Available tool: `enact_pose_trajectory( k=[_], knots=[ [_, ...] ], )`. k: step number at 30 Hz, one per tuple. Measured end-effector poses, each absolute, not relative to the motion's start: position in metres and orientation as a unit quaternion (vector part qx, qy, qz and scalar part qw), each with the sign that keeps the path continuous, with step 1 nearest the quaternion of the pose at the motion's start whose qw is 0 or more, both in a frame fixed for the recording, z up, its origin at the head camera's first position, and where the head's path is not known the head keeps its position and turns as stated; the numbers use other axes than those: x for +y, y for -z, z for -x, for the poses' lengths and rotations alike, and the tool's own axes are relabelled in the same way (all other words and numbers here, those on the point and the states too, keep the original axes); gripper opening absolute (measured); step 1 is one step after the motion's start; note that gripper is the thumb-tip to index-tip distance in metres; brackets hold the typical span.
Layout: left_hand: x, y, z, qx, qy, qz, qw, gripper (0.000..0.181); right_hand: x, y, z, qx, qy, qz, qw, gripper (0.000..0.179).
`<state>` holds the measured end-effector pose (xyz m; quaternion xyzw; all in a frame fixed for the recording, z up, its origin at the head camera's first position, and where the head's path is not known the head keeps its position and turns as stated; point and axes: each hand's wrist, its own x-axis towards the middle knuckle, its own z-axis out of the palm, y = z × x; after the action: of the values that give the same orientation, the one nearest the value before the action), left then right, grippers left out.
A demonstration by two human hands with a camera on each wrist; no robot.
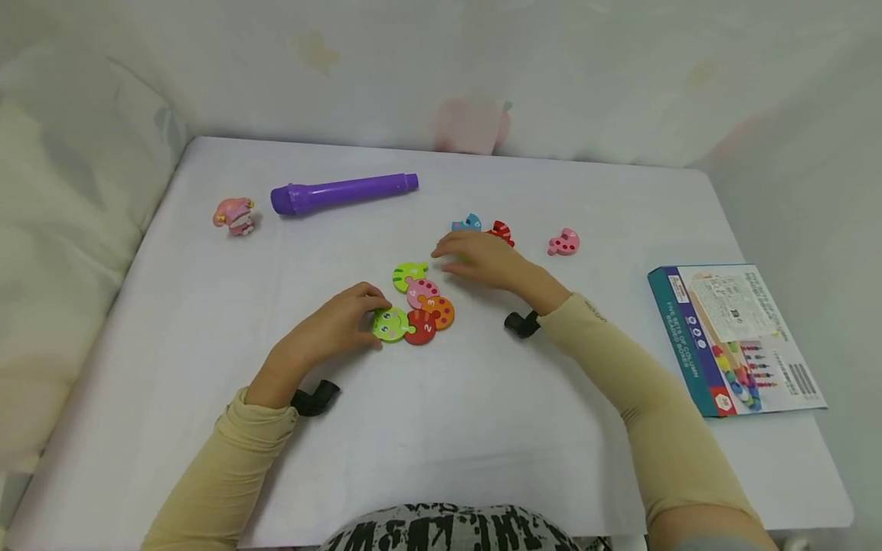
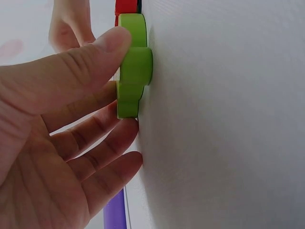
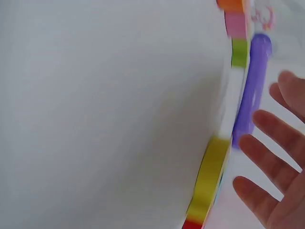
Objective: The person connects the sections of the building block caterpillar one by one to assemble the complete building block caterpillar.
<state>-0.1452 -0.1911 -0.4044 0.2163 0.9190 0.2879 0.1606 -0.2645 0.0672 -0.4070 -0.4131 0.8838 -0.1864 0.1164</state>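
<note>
My left hand (image 1: 338, 323) pinches the rim of a green puzzle piece (image 1: 391, 325) with a smiling face; in the left wrist view the thumb lies along its green edge (image 2: 136, 67). That piece interlocks with a red piece marked 2 (image 1: 422, 327). From there a curved chain runs through an orange piece (image 1: 441, 312), a pink piece (image 1: 422, 291) and a green striped piece (image 1: 408, 275). Above loose pieces, my right hand (image 1: 491, 260) hovers with spread fingers and holds nothing. Near it lie a blue piece (image 1: 466, 223), a red striped piece (image 1: 502, 231) and a yellow piece (image 3: 209, 174), mostly covered in the head view.
A pink spotted piece (image 1: 564, 242) lies apart on the right. Farther back are a purple toy microphone (image 1: 347, 192) and a small pink figurine (image 1: 235, 216). A flat cardboard box (image 1: 779, 344) rests by the right edge of the white table (image 1: 441, 444).
</note>
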Motion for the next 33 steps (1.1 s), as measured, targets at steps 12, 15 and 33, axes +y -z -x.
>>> enact_pose_trajectory(
  k=[12, 15, 33],
  knots=[
    [-0.197, 0.409, 0.143, 0.923, -0.286, -0.205, 0.159, 0.055, 0.099, 0.403, 0.279, 0.947, 0.237, 0.209, 0.053, 0.045],
    [-0.197, 0.41, 0.143, 0.922, -0.287, -0.208, 0.158, 0.055, 0.088, 0.405, 0.286, 0.965, 0.191, 0.169, 0.058, 0.053],
    [-0.193, 0.408, 0.146, 0.917, -0.293, -0.222, 0.153, 0.055, 0.043, 0.403, 0.299, 0.975, 0.053, 0.195, 0.096, 0.058]
  ],
)
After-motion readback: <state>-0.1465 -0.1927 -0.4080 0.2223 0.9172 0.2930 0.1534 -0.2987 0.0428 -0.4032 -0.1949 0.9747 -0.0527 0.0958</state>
